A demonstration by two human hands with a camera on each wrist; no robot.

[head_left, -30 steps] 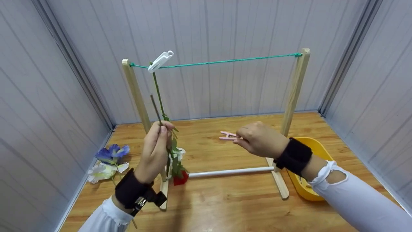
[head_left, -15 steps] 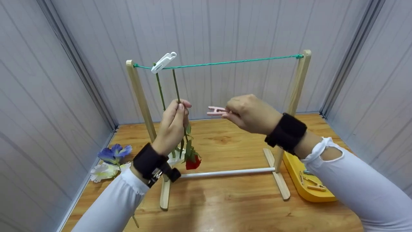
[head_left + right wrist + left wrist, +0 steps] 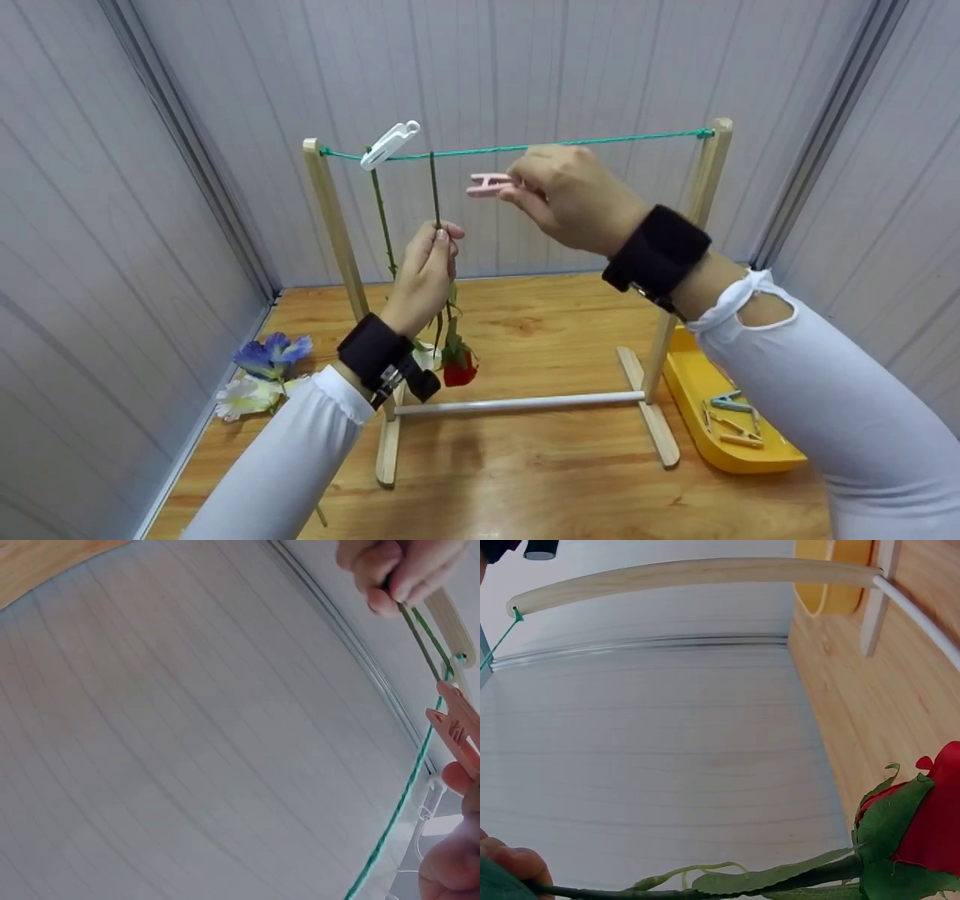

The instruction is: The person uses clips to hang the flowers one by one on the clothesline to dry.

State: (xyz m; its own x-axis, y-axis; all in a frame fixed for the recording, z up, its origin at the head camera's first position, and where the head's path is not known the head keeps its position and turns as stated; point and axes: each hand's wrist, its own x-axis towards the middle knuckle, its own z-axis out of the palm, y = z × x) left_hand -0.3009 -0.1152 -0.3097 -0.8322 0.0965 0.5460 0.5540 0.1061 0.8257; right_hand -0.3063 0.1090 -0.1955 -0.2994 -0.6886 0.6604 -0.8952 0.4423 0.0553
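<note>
My left hand (image 3: 429, 274) pinches the green stem of a rose, its red bloom (image 3: 459, 369) hanging head down below. The stem's upper end overlaps the green line (image 3: 517, 149) in the head view. In my right hand (image 3: 574, 196) is a pink clothespin (image 3: 487, 184), squeezed between thumb and fingers with its jaws spread, to the right of the stem and below the line. The right wrist view has the clothespin (image 3: 459, 727) close to the stem and line. A white clothespin (image 3: 390, 145) holds another stem on the line, its white flower (image 3: 426, 355) partly hidden behind my left arm.
Two wooden posts (image 3: 334, 225) carry the line, joined low down by a white bar (image 3: 517, 405). A yellow tray (image 3: 679, 375) with several clothespins stands at right. Blue (image 3: 271, 355) and pale (image 3: 247, 397) flowers lie at left. Panelled walls enclose the table.
My left hand has lifted the rose and shifted it right, bringing its stem end up to the line. The right hand has risen toward the line with the pink clothespin.
</note>
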